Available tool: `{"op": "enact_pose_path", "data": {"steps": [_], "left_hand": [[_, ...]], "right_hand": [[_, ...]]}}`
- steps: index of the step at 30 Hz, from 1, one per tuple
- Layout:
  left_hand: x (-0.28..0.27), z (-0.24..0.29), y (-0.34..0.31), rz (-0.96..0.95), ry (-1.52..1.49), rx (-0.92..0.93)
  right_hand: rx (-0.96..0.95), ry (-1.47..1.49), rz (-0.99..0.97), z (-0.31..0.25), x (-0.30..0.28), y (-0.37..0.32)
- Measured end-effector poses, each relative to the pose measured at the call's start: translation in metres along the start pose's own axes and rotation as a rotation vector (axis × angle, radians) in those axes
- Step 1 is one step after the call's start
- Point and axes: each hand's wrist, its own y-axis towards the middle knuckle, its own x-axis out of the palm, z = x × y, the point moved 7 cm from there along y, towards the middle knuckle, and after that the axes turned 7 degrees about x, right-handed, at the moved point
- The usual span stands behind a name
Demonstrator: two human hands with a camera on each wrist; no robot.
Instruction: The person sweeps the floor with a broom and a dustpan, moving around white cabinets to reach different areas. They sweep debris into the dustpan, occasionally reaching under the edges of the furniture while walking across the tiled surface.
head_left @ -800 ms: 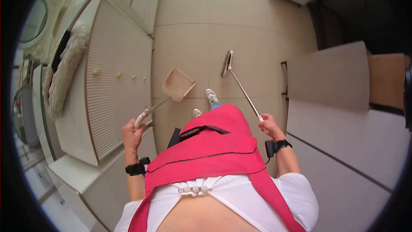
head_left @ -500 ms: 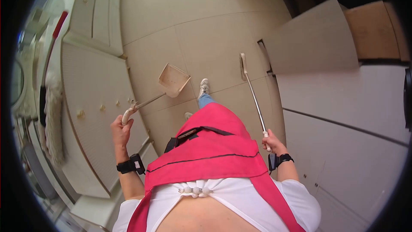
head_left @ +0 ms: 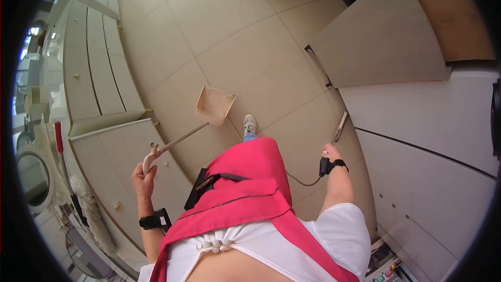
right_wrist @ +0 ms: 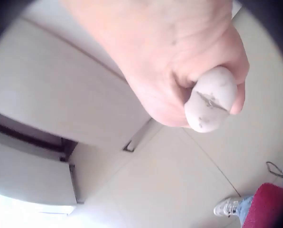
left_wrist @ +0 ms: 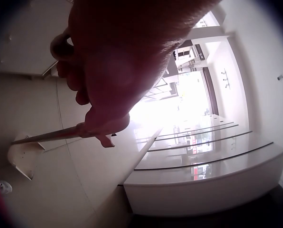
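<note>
In the head view the left hand point(head_left: 143, 181) grips the curved white handle of a long-handled dustpan point(head_left: 215, 103), whose pan lies low over the tiles ahead of the feet. The same hand point(left_wrist: 110, 80) is dark in the left wrist view, with the dustpan point(left_wrist: 30, 159) at lower left. At the right, the right hand point(head_left: 331, 152) holds a brush point(head_left: 341, 126) by its handle; the brush head is beside the white cabinet. The right wrist view shows the right hand point(right_wrist: 198, 71) curled round the white handle end point(right_wrist: 210, 99).
White drawers and cabinets point(head_left: 88, 68) line the left side, with a fluffy duster point(head_left: 94, 219) and a round mirror point(head_left: 34, 177). A grey panel point(head_left: 376, 36), a cardboard box point(head_left: 456, 18) and white cabinets point(head_left: 433, 109) stand at the right. Tiled floor point(head_left: 250, 52) lies between.
The view has turned and the person has moved along the floor. The brush has swung right, towards the cabinet, and appears foreshortened. The dustpan stays ahead of the feet, its handle end now lower in view.
</note>
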Motion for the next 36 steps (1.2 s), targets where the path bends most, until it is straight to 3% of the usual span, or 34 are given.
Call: {"op": "enact_pose_path", "data": {"steps": [1, 2, 4, 5, 7, 8, 9, 11, 13, 14, 17, 23, 27, 30, 33, 36], "left_hand": [[0.004, 0.011, 0.008, -0.005, 0.014, -0.004], [0.007, 0.019, 0.014, -0.013, 0.024, -0.014], [0.008, 0.031, 0.024, -0.029, 0.05, -0.009], [0.008, 0.031, 0.036, -0.033, 0.049, 0.018], [0.013, 0.034, 0.052, -0.03, 0.046, 0.04], [0.014, 0.035, 0.057, -0.023, 0.053, 0.036], [0.011, 0.033, 0.058, -0.02, 0.066, 0.029], [-0.002, 0.015, 0.075, -0.069, 0.072, 0.062], [0.0, 0.013, 0.096, -0.07, 0.041, 0.09], [0.001, 0.013, 0.099, -0.054, 0.021, 0.075], [-0.004, 0.007, 0.109, -0.025, -0.016, 0.051], [-0.008, 0.022, 0.109, -0.051, 0.014, 0.069], [-0.011, 0.027, 0.111, -0.058, 0.08, 0.08], [-0.014, 0.041, 0.113, -0.074, 0.137, 0.143], [-0.025, 0.035, 0.123, -0.079, 0.184, 0.217], [-0.03, 0.036, 0.129, -0.096, 0.267, 0.283]], "right_hand": [[-0.013, 0.007, -0.038, -0.009, 0.017, 0.001], [-0.156, -0.098, -0.138, -0.02, 0.037, -0.003], [-0.135, -0.228, -0.146, -0.038, 0.082, -0.047], [0.016, -0.25, -0.043, -0.051, 0.096, -0.078], [-0.181, -0.273, 0.083, -0.007, 0.116, -0.024], [-0.266, -0.344, 0.187, -0.008, 0.113, -0.049], [-0.19, -0.15, 0.111, 0.0, 0.112, -0.073], [-0.098, -0.164, -0.084, -0.006, 0.108, -0.121], [-0.157, -0.278, -0.038, 0.02, 0.112, -0.118], [-0.327, -0.308, 0.2, 0.035, 0.115, -0.109], [-0.318, -0.325, 0.256, 0.007, 0.136, -0.134], [-0.399, -0.27, 0.309, -0.087, 0.185, -0.052], [-0.343, -0.354, 0.177, -0.173, 0.226, -0.027], [-0.154, -0.249, 0.006, -0.192, 0.245, -0.106], [-0.373, -0.577, 0.06, -0.154, 0.293, -0.079], [-0.336, -0.577, -0.111, -0.103, 0.295, -0.143]]}}
